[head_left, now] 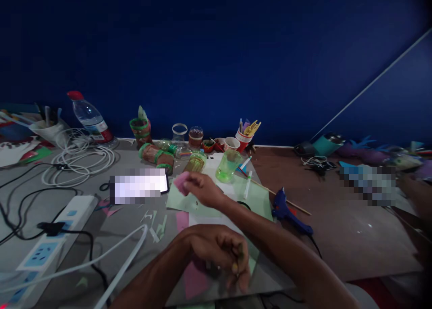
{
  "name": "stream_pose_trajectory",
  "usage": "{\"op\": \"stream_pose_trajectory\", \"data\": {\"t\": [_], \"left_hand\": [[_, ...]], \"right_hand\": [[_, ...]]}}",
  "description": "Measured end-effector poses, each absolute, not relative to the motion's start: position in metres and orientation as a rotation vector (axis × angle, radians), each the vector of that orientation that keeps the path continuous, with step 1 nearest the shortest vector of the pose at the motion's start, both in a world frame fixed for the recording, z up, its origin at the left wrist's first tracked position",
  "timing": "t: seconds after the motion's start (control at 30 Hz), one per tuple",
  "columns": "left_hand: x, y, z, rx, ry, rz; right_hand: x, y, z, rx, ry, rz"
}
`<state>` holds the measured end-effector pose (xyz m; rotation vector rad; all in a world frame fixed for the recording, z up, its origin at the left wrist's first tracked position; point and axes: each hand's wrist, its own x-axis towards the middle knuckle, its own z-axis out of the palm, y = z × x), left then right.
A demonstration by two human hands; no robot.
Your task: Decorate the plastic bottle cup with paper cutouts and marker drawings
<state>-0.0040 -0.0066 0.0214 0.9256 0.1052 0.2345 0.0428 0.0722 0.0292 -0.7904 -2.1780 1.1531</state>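
My right hand (206,191) reaches across to the left and pinches a small piece of pink paper (182,183) above the green sheets. Lower down, my left hand (221,250) is bent with its fingers curled round something small, yellowish and green, blurred and partly hidden. Under that wrist lies a pink paper strip (195,282). Green paper (259,194) and white paper spread beneath both arms. Just beyond my right hand stands a clear green-tinted plastic cup (228,165). A white marker-like stick (248,185) lies beside it.
A blue glue gun (290,214) lies right of the papers, near a thin wooden stick. Left are a lit phone (140,186), paper scraps (157,228), a power strip (50,250) and coiled cables. Bottles and cups line the wall. Another person's hand (416,194) shows at far right.
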Motion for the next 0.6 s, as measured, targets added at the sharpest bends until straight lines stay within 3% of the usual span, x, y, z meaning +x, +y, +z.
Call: {"op": "stream_pose_trajectory", "data": {"t": [0.2, 0.43, 0.6], "left_hand": [[-0.010, 0.003, 0.018, 0.878, 0.266, 0.648], [-0.020, 0.026, 0.012, 0.685, 0.606, 1.079], [-0.016, 0.034, 0.002, 0.501, 0.777, 1.119]], "right_hand": [[0.115, 0.090, 0.020, -0.853, -1.538, 1.720], [0.162, 0.081, 0.003, -0.948, -1.404, 1.732], [0.165, 0.079, -0.001, -1.084, -1.571, 1.597]]}}
